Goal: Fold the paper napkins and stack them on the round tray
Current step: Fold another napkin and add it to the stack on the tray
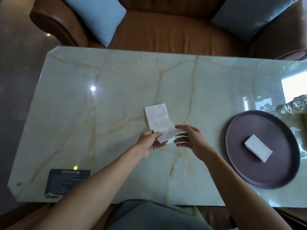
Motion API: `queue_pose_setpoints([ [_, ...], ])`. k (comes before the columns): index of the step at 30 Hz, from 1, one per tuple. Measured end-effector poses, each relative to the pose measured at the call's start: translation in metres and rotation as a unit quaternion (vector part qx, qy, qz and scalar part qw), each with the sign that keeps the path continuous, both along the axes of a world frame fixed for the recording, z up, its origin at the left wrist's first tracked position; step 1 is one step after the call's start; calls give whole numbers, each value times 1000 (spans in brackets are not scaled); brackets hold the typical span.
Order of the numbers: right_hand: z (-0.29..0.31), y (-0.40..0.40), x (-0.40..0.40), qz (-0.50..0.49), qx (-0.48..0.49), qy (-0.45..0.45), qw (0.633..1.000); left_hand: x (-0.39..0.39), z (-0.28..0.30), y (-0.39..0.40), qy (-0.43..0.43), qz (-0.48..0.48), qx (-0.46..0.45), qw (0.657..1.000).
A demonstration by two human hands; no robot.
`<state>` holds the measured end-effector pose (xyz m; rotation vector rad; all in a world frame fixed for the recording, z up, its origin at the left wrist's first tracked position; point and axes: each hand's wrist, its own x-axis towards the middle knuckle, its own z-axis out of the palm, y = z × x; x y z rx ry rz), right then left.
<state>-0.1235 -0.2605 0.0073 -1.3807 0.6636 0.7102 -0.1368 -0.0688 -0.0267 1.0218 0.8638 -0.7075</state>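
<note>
Napkin [157, 121] stretched on the marble table [99, 100], near end pinched up between both hands, left hand [147, 143] gripping its corner, right hand [189, 138] holding the lifted edge, round tray [245, 171] off beyond the right hand, folded napkin [258, 148] lying on it

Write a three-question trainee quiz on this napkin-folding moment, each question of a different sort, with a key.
1. True or false: the round tray already holds a folded napkin.
2. Which hands grip the napkin being folded? A) left only B) right only C) both
3. Fill in: the tray sits on the person's ____ side of the marble table.

Key:
1. True; a folded napkin lies on the tray.
2. C; the left hand and right hand both pinch its near end, which is lifted while the far end lies flat.
3. Right.
</note>
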Motion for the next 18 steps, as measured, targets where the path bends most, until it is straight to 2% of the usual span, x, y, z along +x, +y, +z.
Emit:
queue_pose_setpoints([
  [5,12,-25,-3,-20,42,-14,999,6,14,-15,-38,-15,-3,999],
  [13,37,-58,-11,28,-5,-81,996,10,36,-37,-136,-79,14,987],
  [18,48,-78,-12,-17,-1,-109,994,11,56,-45,-172,-101,-18,980],
])
